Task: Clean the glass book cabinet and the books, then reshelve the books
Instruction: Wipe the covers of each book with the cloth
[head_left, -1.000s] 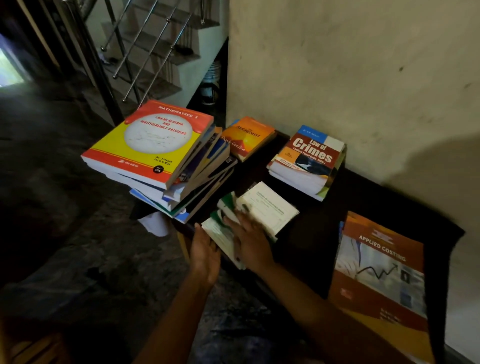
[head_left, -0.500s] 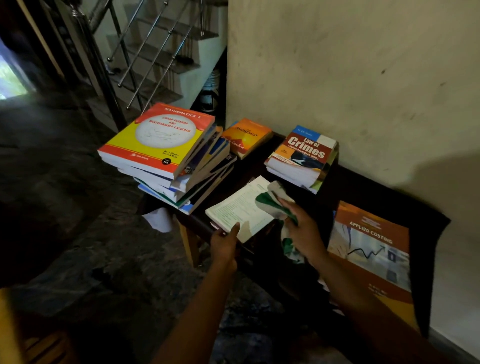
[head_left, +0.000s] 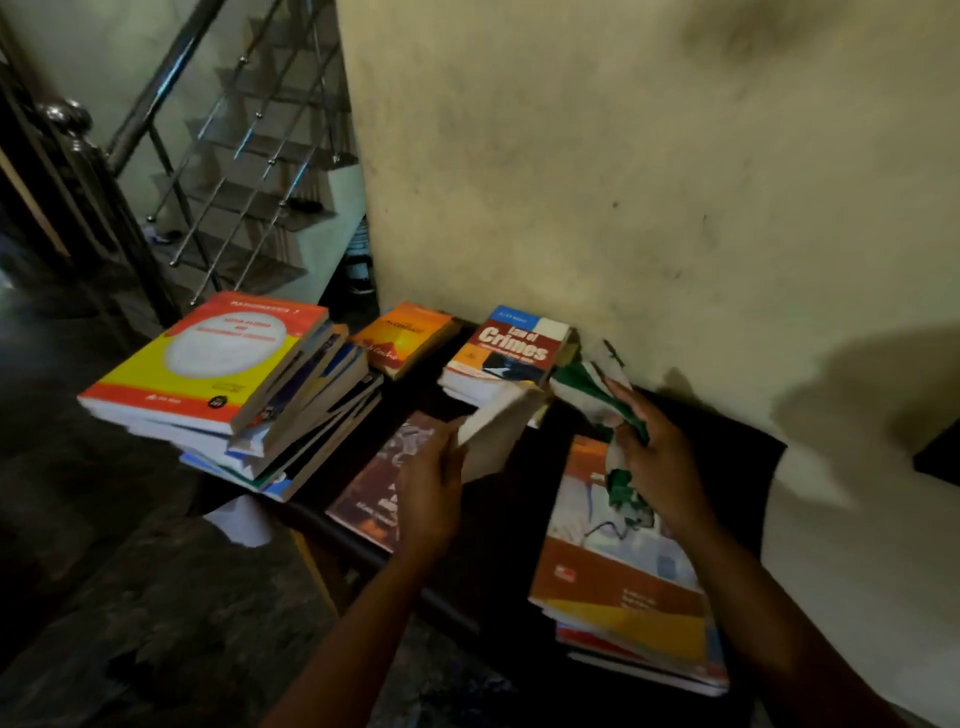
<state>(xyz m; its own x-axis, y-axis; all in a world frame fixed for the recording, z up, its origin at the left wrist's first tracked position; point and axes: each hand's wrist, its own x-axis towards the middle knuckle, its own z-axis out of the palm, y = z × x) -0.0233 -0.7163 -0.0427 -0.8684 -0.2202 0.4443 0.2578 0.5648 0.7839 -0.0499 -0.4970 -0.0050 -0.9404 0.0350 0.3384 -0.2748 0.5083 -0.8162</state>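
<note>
On the black bench (head_left: 727, 436), your top book (head_left: 208, 358) is yellow, banded red, with a white oval. At the back edge sit an orange book (head_left: 405, 338) and a red-blue-white book (head_left: 514, 345). Your right grip (head_left: 660, 462) has a green-and-white cloth (head_left: 597, 395); your left grip (head_left: 431, 493), a cream-edged book (head_left: 493, 431).

— What sort of place is this?
— A home, it seems: a dim hallway beside a staircase (head_left: 260, 171) with a steel railing (head_left: 166, 78), a stained plaster wall (head_left: 623, 182), and a low dark table (head_left: 737, 447) stacked with textbooks (head_left: 208, 364).
</note>
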